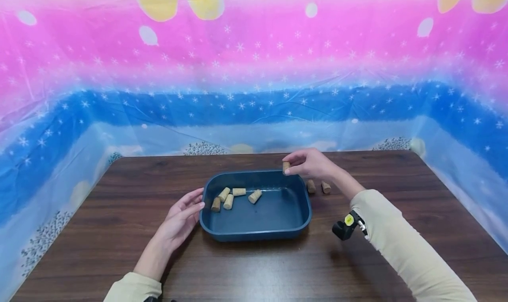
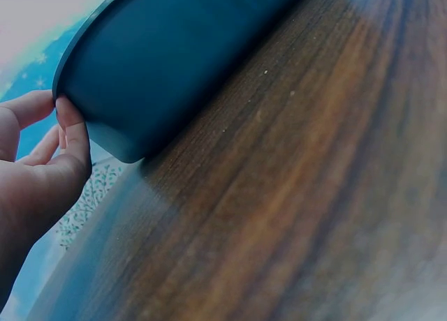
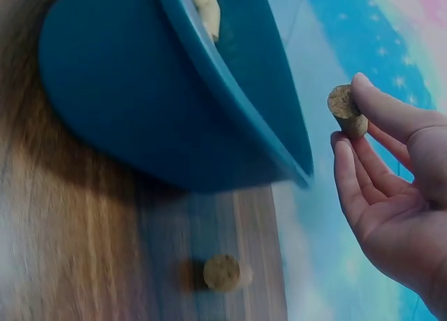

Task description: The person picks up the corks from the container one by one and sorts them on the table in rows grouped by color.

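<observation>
At the tub's (image 1: pixel 255 236) left end: one left hand (image 1: pixel 180 222), thumb and fingers clamped on the rim (image 1: pixel 246 173). Near the tub's far right corner: one right hand (image 1: pixel 314 164), thumb and fingertips pinched on a single cork (image 1: pixel 286 168), held up apart from the tub. Inside the tub, mostly toward its left end: five loose corks (image 1: pixel 239 192), one darker than the others. Just beside the tub's right end: two more corks (image 1: pixel 326 187), on the table (image 1: pixel 131 196). Step in hand, by my reckoning: putting corks into the tub singly, this one not yet in. Next move, I judge: bring the right hand inward over the tub, lower, part the fingertips, left hand steadying.
</observation>
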Demonstrator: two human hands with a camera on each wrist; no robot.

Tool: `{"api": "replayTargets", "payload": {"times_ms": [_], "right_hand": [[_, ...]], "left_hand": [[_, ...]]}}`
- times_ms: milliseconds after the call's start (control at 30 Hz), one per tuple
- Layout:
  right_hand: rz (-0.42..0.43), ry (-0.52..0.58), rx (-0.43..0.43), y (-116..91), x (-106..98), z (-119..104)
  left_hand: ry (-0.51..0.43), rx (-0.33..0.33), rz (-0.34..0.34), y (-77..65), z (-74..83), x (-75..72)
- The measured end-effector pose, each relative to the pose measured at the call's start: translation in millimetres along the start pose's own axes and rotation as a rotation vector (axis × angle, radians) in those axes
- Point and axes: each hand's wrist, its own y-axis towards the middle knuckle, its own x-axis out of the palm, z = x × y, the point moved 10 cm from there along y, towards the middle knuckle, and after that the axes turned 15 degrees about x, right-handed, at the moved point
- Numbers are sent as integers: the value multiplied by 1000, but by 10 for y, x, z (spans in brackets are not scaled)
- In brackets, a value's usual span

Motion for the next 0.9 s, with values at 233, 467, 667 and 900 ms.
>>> {"api": "replayTargets", "payload": {"times_ms": [233, 467, 667, 900], "right_hand": [[18, 8, 4, -6, -176, 147], [42, 39, 50, -21, -342, 379], [52, 41, 101, -46, -457, 635], [64, 65, 141, -104, -557, 904]], "left_hand": [[-4, -7, -5, 20, 7, 2], [-14, 0, -5, 43, 17, 3], [-22, -4, 2, 40, 11, 3], [-31, -11, 10, 16, -12, -1]]}}
